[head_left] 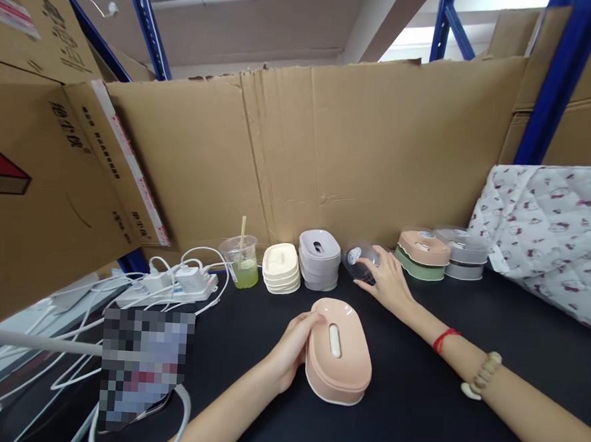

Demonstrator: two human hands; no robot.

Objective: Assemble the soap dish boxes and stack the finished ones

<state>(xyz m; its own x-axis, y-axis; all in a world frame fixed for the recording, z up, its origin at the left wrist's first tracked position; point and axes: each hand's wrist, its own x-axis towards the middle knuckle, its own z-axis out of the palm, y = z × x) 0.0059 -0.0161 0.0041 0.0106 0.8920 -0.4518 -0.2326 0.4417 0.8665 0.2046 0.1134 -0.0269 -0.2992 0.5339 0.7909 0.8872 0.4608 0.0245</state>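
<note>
A pink oval plastic box (pixel 327 370) with a white oblong insert (pixel 335 341) in its recessed top is in my left hand (pixel 295 348). The fingers are closed on its left side, the thumb over the top rim. Farther back, my right hand (pixel 387 278) has its thumb and fingers around the right side of a clear plastic cover (pixel 359 263) with a round pale label. To the left of this cover are a stack of grey-lilac oval lids (pixel 319 266) and a stack of cream lids (pixel 281 268). Right of my right hand, a pink cover (pixel 424 247) rests on green pieces (pixel 419 267).
Grey pieces under clear covers (pixel 466 255) stand beside a quilted printed cloth (pixel 550 230). A cup with green drink and straw (pixel 245 268), a power strip (pixel 175 292), white cables and a blurred-out object (pixel 141 371) lie left. Cardboard (pixel 380 153) walls the back of the black table (pixel 414 402).
</note>
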